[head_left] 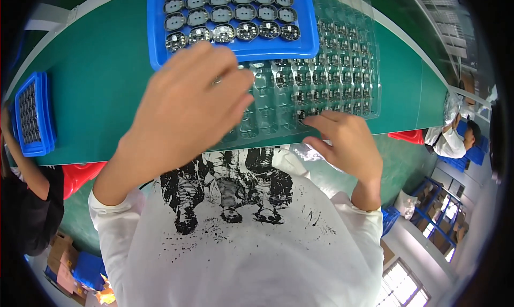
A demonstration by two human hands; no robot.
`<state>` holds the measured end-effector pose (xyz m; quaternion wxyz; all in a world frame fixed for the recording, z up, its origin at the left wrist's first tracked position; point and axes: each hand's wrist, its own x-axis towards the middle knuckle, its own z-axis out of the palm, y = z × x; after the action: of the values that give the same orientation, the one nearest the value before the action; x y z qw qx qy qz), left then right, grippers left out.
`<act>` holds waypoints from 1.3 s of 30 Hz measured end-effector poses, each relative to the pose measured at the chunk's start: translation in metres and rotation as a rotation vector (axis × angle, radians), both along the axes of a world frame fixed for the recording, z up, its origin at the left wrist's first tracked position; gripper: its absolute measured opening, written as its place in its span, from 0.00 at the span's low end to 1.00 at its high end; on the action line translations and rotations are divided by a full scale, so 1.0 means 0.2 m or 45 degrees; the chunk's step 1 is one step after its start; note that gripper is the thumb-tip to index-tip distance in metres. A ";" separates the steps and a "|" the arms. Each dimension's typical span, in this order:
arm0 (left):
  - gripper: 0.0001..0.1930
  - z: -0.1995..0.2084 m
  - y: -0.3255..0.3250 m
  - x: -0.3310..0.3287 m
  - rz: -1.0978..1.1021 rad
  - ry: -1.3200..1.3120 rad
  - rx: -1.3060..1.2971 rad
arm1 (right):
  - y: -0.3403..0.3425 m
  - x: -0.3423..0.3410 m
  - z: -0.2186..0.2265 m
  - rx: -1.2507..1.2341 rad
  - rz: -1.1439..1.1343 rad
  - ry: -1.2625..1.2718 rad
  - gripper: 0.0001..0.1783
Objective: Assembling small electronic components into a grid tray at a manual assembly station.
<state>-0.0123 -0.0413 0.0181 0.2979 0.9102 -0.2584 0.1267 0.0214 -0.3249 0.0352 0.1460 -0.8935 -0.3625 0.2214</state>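
My left hand (195, 95) is raised over the near edge of a blue tray (241, 54), slightly blurred, its fingers curled together. A small shiny bit shows between the fingers, but what it is cannot be made out. The tray holds rows of oval grey housings (221, 14); those in the nearest row show small boards and metal parts (247, 31). My right hand (348, 143) reaches over a clear plastic blister tray (266, 124), thumb and forefinger apart. Its forefinger touches or nearly touches a small dark circuit board (301, 115) at the end of a filled row.
The blue tray overlaps the blister tray on a green table (101, 98). Blue stacked trays (35, 114) of parts stand at the left edge, beside another person's arm (24, 157). Red stools (404, 137) are below the table edge. Another person (452, 141) sits far right.
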 end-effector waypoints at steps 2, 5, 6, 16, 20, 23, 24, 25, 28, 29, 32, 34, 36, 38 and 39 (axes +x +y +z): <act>0.14 0.00 0.00 0.02 0.046 -0.040 -0.053 | -0.02 -0.03 -0.05 -0.027 -0.014 -0.007 0.12; 0.11 0.00 -0.05 0.00 0.075 -0.024 -0.074 | -0.02 -0.02 -0.06 0.030 0.057 -0.127 0.10; 0.08 -0.02 -0.10 -0.01 0.028 0.122 0.039 | -0.02 -0.01 -0.04 0.061 0.077 -0.141 0.08; 0.07 -0.22 -0.41 0.14 -0.006 0.302 0.253 | 0.18 0.40 0.04 0.642 0.124 -0.530 0.06; 0.09 -0.17 -0.41 0.13 -0.017 0.328 0.380 | 0.28 0.56 -0.06 0.549 0.087 -0.648 0.05; 0.07 -0.09 -0.31 0.08 0.014 0.275 0.267 | 0.31 0.59 -0.12 0.463 0.126 -0.688 0.05; 0.06 -0.06 -0.26 0.06 0.063 0.195 0.170 | 0.31 0.60 -0.13 0.470 0.124 -0.686 0.05; 0.05 -0.03 -0.20 0.03 0.109 0.112 0.073 | 0.32 0.60 -0.13 0.451 0.131 -0.694 0.05; 0.04 0.02 0.01 0.07 0.207 0.047 -0.174 | 0.30 0.60 -0.17 0.424 0.101 -0.682 0.06; 0.04 0.03 0.08 0.08 0.270 0.074 -0.232 | 0.30 0.60 -0.17 0.441 0.112 -0.657 0.06; 0.05 0.03 0.24 0.09 0.462 0.244 -0.297 | 0.32 0.60 -0.17 0.426 0.116 -0.658 0.06; 0.05 0.02 0.30 0.10 0.479 0.237 -0.284 | 0.33 0.59 -0.16 0.419 0.116 -0.655 0.06; 0.05 0.01 0.34 0.12 0.500 0.231 -0.268 | 0.33 0.59 -0.16 0.416 0.117 -0.649 0.06; 0.04 0.01 0.35 0.14 0.521 0.199 -0.183 | 0.33 0.59 -0.17 0.443 0.110 -0.660 0.06; 0.04 0.00 0.36 0.15 0.528 0.200 -0.172 | 0.32 0.59 -0.17 0.455 0.112 -0.655 0.06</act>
<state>0.0180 0.0298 0.0185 0.3449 0.9289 -0.0328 0.1308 0.1392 -0.2607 0.0008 0.1945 -0.8638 -0.4590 -0.0732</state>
